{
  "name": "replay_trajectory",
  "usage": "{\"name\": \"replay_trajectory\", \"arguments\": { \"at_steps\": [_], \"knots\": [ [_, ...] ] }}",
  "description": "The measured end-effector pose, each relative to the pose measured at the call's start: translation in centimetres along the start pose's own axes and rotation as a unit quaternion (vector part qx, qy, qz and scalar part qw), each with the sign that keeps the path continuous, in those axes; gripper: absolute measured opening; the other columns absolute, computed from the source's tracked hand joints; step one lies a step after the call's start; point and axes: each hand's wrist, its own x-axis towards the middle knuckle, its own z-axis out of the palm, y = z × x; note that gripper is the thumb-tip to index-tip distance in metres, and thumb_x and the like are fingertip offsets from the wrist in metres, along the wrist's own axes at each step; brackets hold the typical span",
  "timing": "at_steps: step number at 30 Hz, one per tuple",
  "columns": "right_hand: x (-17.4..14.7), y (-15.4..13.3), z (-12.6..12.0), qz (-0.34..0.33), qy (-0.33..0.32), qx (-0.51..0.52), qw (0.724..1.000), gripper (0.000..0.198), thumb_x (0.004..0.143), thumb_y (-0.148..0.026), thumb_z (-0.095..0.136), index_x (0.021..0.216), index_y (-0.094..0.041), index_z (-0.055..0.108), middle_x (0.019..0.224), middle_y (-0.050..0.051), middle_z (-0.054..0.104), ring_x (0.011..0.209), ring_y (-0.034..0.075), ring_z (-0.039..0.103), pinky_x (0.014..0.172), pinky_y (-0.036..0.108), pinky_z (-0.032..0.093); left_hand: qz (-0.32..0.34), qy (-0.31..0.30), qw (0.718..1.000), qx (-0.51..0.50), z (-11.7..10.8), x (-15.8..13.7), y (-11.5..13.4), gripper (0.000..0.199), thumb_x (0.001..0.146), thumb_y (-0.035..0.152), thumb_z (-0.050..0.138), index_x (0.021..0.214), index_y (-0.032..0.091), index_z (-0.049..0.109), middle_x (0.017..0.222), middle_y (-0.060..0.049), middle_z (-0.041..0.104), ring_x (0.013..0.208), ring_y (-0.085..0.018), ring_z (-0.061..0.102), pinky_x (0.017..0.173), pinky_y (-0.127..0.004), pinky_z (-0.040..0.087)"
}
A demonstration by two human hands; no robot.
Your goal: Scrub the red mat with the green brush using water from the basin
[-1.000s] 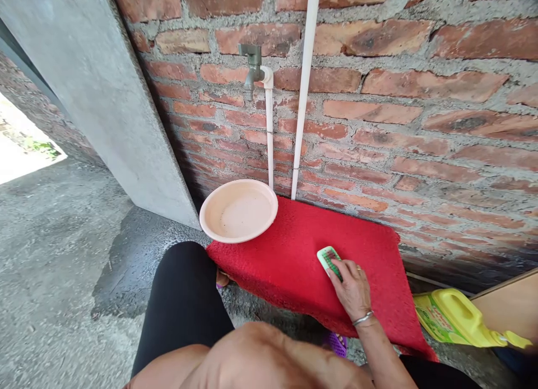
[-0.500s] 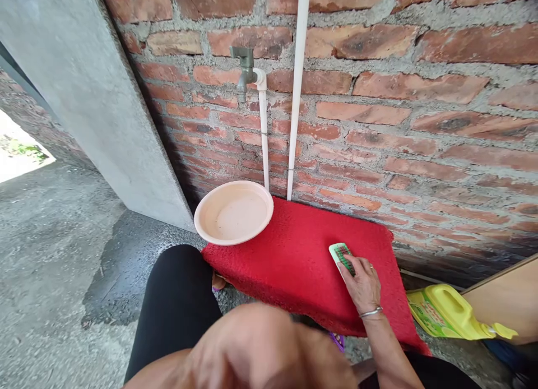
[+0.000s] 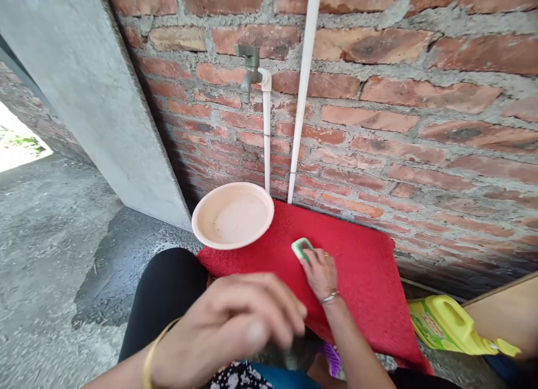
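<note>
My right hand is closed around a small light-green scrub brush over the red cloth. Part of the brush lies under my fingers; whether it touches the cloth I cannot tell. Close to the camera, my left hand hangs in the air in front of the cloth's near edge. Its fingers are loosely bent, apart from the thumb and a little blurred, with nothing seen in them. A pale pink basin rests at the cloth's left end.
A grey tap on a white pipe sticks out from the brick wall above the basin. A concrete slab leans at the left, by wet floor. At the right lies a yellow detergent jug.
My right hand has moved left across the red cloth with the scrub brush. My left hand has shifted left and lower, and its fingers now show more clearly.
</note>
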Motion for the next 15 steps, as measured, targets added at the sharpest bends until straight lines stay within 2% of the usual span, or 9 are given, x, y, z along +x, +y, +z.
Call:
{"name": "replay_trajectory", "arguments": {
  "at_steps": [2, 4, 6, 8, 9, 11, 13, 15],
  "knots": [
    [-1.0, 4.4, -1.4, 0.034, 0.012, -0.019, 0.999, 0.036, 0.098, -0.041, 0.042, 0.104, -0.022, 0.072, 0.087, 0.01, 0.063, 0.078, 0.022, 0.054, 0.072, 0.035, 0.039, 0.004, 0.001, 0.999, 0.04, -0.3, 3.5, -2.5, 0.035, 0.099, 0.048, 0.046, 0.099, 0.026, 0.073, 0.097, -0.006, 0.072, 0.091, -0.02, 0.066, 0.083, -0.035, 0.055],
    [-2.6, 9.5, -3.0, 0.103, 0.03, -0.066, 0.992, 0.043, 0.095, -0.05, 0.041, 0.101, -0.021, 0.072, 0.081, 0.01, 0.062, 0.071, 0.022, 0.053, 0.067, 0.035, 0.04, 0.026, 0.017, 0.987, 0.156, 0.1, 5.6, -6.8, 0.031, 0.1, 0.04, 0.045, 0.104, 0.024, 0.071, 0.102, -0.006, 0.071, 0.096, -0.02, 0.065, 0.091, -0.037, 0.054],
    [-4.2, 13.8, -4.6, 0.18, 0.044, -0.107, 0.977, 0.049, 0.092, -0.057, 0.04, 0.1, -0.02, 0.072, 0.077, 0.01, 0.061, 0.065, 0.022, 0.052, 0.063, 0.037, 0.041, 0.041, 0.056, 0.952, 0.298, 0.6, 6.8, -11.2, 0.027, 0.098, 0.033, 0.047, 0.11, 0.023, 0.069, 0.113, -0.01, 0.068, 0.111, -0.024, 0.061, 0.102, -0.044, 0.049],
    [-5.3, 16.4, -5.5, 0.235, 0.053, -0.121, 0.963, 0.054, 0.09, -0.062, 0.039, 0.103, -0.021, 0.071, 0.076, 0.011, 0.061, 0.061, 0.024, 0.051, 0.061, 0.04, 0.043, 0.073, 0.087, 0.913, 0.392, 0.2, 7.6, -14.0, 0.03, 0.097, 0.026, 0.046, 0.118, 0.021, 0.067, 0.125, -0.013, 0.063, 0.125, -0.026, 0.054, 0.108, -0.046, 0.046],
    [-5.4, 16.7, -5.7, 0.249, 0.055, -0.115, 0.96, 0.056, 0.088, -0.065, 0.039, 0.104, -0.021, 0.071, 0.077, 0.011, 0.061, 0.061, 0.025, 0.052, 0.061, 0.041, 0.043, 0.085, 0.105, 0.895, 0.425, -0.5, 8.1, -14.7, 0.032, 0.097, 0.023, 0.044, 0.121, 0.021, 0.065, 0.129, -0.014, 0.06, 0.128, -0.026, 0.051, 0.109, -0.046, 0.044],
    [-4.7, 15.4, -5.1, 0.244, 0.05, -0.077, 0.965, 0.057, 0.087, -0.069, 0.04, 0.105, -0.024, 0.07, 0.081, 0.013, 0.063, 0.063, 0.027, 0.055, 0.06, 0.042, 0.044, 0.08, 0.138, 0.865, 0.475, -2.7, 9.3, -14.6, 0.037, 0.097, 0.017, 0.039, 0.126, 0.022, 0.062, 0.132, -0.014, 0.058, 0.129, -0.026, 0.049, 0.11, -0.045, 0.043],
    [-2.8, 11.6, -3.5, 0.194, 0.034, -0.019, 0.98, 0.054, 0.088, -0.068, 0.04, 0.105, -0.025, 0.069, 0.084, 0.012, 0.065, 0.069, 0.027, 0.058, 0.062, 0.04, 0.045, 0.015, 0.153, 0.843, 0.515, -5.6, 10.9, -13.9, 0.042, 0.096, 0.014, 0.037, 0.13, 0.024, 0.06, 0.133, -0.013, 0.056, 0.126, -0.026, 0.051, 0.107, -0.046, 0.044],
    [-0.4, 6.3, -1.2, 0.111, 0.015, 0.035, 0.993, 0.048, 0.092, -0.062, 0.04, 0.106, -0.025, 0.069, 0.086, 0.009, 0.066, 0.076, 0.025, 0.061, 0.067, 0.038, 0.047, -0.087, 0.118, 0.825, 0.545, -8.5, 12.6, -13.7, 0.043, 0.096, 0.019, 0.041, 0.136, 0.026, 0.056, 0.14, -0.014, 0.052, 0.13, -0.029, 0.048, 0.106, -0.05, 0.044]
  ]
}}
